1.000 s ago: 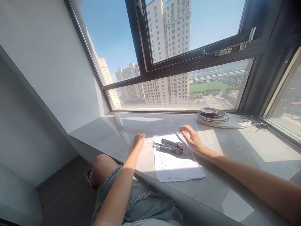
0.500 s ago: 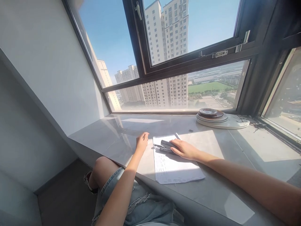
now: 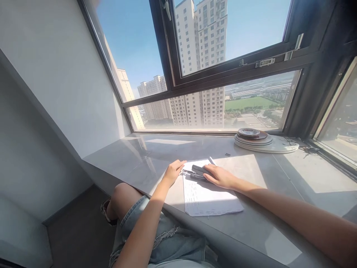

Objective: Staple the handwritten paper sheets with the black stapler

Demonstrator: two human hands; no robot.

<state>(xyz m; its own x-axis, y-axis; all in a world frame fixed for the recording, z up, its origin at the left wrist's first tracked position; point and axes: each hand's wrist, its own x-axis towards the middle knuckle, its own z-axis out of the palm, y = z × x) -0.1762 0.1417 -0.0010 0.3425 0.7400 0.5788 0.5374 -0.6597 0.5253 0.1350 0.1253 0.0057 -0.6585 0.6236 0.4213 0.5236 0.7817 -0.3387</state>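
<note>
A stack of white paper [image 3: 212,203] with dark dashed marks down its left part lies on the sill. On top of it rests a black stapler [image 3: 198,170], spread apart at its left end, where a thin metal strip shows between the two black arms. My right hand [image 3: 220,176] is closed around the stapler's right end. At the paper's upper left edge, my left hand [image 3: 174,172] has its fingers pressed together close to the stapler's left tip; whatever they pinch is too small to make out. A white stick-like thing [image 3: 212,160] pokes out behind the paper.
A small dark piece [image 3: 228,154] lies on the stone sill [image 3: 167,147]. Stacked plates [image 3: 253,138] stand on a pale round board [image 3: 284,146] at the back right, with keys [image 3: 310,150] beside them. A dark-framed window [image 3: 212,86] closes off the back.
My left hand has moved right, from beside the paper to its upper left edge by the stapler, and its fingers now point right. My right hand stays on the stapler. The view shifted slightly.
</note>
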